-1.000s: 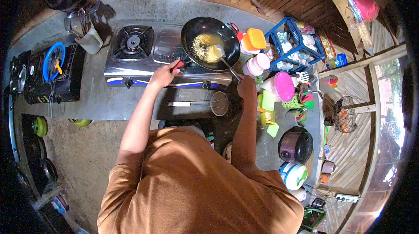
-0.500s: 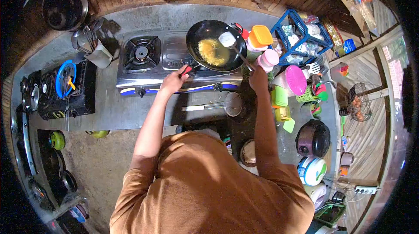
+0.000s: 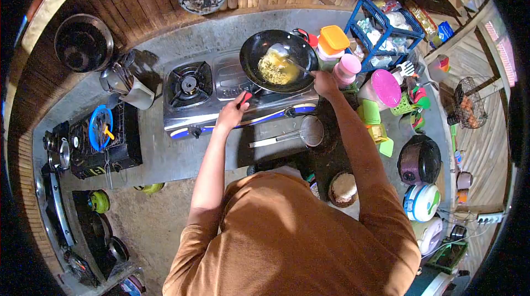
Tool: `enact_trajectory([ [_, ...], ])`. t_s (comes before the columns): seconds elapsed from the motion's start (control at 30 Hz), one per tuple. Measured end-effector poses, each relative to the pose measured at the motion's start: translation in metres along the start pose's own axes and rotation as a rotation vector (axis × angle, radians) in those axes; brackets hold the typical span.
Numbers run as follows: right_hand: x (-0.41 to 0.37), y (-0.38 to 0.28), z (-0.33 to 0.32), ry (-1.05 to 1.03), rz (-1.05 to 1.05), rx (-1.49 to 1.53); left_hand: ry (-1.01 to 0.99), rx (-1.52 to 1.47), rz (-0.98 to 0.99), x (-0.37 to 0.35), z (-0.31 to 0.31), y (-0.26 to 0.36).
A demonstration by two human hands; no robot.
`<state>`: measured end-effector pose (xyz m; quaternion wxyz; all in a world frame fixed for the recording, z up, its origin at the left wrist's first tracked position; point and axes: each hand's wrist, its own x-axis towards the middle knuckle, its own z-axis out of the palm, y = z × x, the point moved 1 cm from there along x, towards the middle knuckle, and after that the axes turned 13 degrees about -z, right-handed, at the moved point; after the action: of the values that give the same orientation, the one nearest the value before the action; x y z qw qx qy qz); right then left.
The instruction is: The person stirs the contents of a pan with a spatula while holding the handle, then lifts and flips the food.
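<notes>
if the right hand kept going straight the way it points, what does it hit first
Most likely the right rim of the black wok, since the right hand holds the spatula angled into it. The pink-lidded jar stands close beside that line, so depth leaves doubt.

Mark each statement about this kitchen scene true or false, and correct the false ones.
1. The left hand grips the red wok handle. True.
2. The right hand holds a knife. False: it holds a metal spatula, whose blade is in the wok.
3. A wire skimmer lies on the counter in front of the stove. True.
4. The wok stands on the counter beside the stove. False: it sits on the stove's right burner.
</notes>
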<state>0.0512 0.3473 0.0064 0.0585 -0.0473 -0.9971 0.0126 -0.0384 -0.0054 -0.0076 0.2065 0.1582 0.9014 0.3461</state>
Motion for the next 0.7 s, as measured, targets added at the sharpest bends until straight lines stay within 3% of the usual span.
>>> enact_trajectory([
  [0.07, 0.004, 0.008, 0.019, 0.077, -0.165, 0.247, -0.008, 0.012, 0.002, 0.001, 0.000, 0.000],
  [0.2, -0.004, -0.006, -0.006, 0.066, -0.083, 0.283, -0.034, 0.055, -0.016, 0.004, 0.000, -0.002],
  [0.3, -0.019, -0.009, -0.036, 0.062, -0.124, 0.189, -0.049, 0.046, -0.044, 0.003, -0.001, -0.002],
  [0.37, -0.039, -0.019, -0.074, 0.178, -0.199, -0.012, -0.060, 0.046, -0.055, 0.000, -0.005, 0.003],
  [0.47, -0.063, -0.023, -0.107, 0.086, -0.086, -0.185, -0.068, 0.046, -0.052, 0.001, -0.006, 0.003],
  [0.57, -0.085, -0.014, -0.126, 0.010, 0.030, -0.127, -0.059, 0.041, -0.037, -0.001, -0.007, 0.003],
  [0.7, -0.108, -0.028, -0.157, 0.040, -0.058, -0.125, -0.066, 0.055, -0.034, 0.000, -0.007, 0.002],
])
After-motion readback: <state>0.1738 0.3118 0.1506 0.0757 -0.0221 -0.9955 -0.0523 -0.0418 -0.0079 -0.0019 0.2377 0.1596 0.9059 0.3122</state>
